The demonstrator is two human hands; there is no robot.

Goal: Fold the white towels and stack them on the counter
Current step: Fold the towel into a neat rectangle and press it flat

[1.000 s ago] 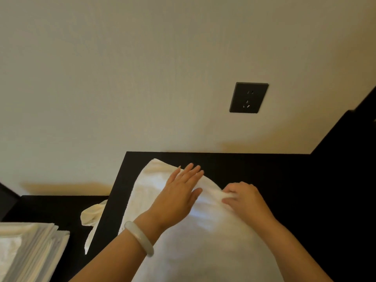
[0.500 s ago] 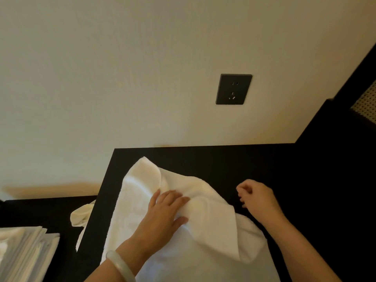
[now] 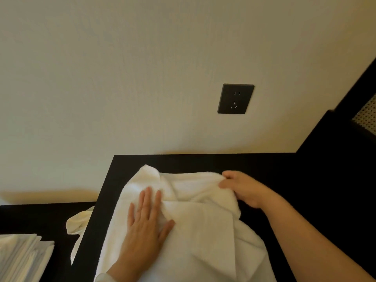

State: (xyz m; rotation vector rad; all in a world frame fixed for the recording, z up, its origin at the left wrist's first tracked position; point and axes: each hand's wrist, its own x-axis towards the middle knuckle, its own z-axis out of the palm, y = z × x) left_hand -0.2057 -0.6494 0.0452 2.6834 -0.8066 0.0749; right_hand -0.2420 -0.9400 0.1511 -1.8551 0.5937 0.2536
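A white towel (image 3: 203, 231) lies rumpled and partly folded on the black counter (image 3: 274, 169). My left hand (image 3: 145, 224) lies flat on its left part, fingers straight and pointing away from me. My right hand (image 3: 242, 187) pinches the towel's far right edge between thumb and curled fingers. A folded flap of the towel lies between the two hands. A stack of folded white towels (image 3: 18, 257) sits at the lower left on a lower black surface.
A cream wall with a dark power socket (image 3: 236, 98) rises behind the counter. A loose white cloth (image 3: 78, 221) hangs off the counter's left edge. Dark furniture with a woven panel (image 3: 366, 117) stands at the right.
My right hand, held away from the towel half a second ago, now pinches its far right edge. My left hand has flattened on the towel's left part.
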